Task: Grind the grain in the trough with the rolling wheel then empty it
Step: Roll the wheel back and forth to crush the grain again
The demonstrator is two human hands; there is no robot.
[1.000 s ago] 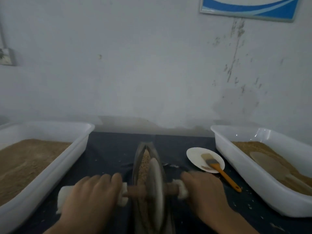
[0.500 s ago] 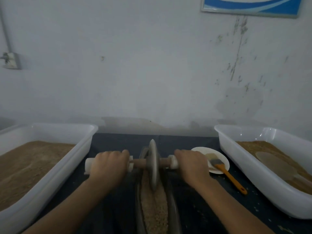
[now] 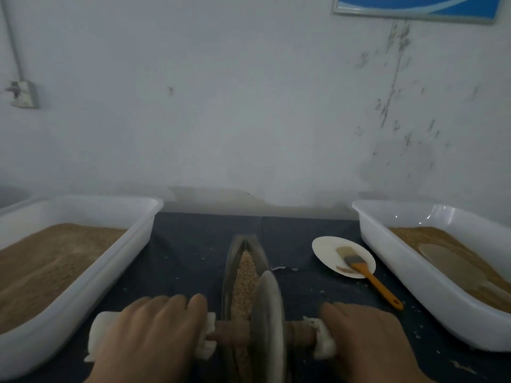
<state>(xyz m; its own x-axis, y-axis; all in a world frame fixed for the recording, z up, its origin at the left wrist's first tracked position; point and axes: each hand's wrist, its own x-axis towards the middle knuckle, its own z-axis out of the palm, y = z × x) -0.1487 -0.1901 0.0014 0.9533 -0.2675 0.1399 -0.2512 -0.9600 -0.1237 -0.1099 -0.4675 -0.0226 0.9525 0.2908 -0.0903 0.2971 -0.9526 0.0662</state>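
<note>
While both hands are wrapped around the axle, the one grinding wheel [image 3: 267, 322] stands on edge in the trough [image 3: 229, 272], down at the near end at about 6 o'clock. The left hand [image 3: 154, 331] has its fingers curled over the white-wrapped handle [image 3: 101, 331] on its side, and the right hand [image 3: 367, 341] grips the matching wrap on the other side, so that's two hands, both clamped on, with the brown wooden axle [image 3: 231, 331] showing between them and the wheel. The trough is a single long narrow boat-shaped thing running toward 12 o'clock on the dark cloth [image 3: 193, 244], and the coarse yellowish grain [image 3: 246, 275] sits in its groove just ahead of the wheel. There are two white plastic tubs: one at 9 o'clock [image 3: 130, 244] heaped with brown meal, one at 3 o'clock [image 3: 387, 250] with meal and a pale flat scoop [image 3: 445, 261] lying on it. At roughly 2 o'clock sits one small white plate [image 3: 326, 250] with one orange-handled brush [image 3: 367, 275] resting on it, handle sticking off the rim toward the right tub. Little crumbs are scattered over the cloth.
</note>
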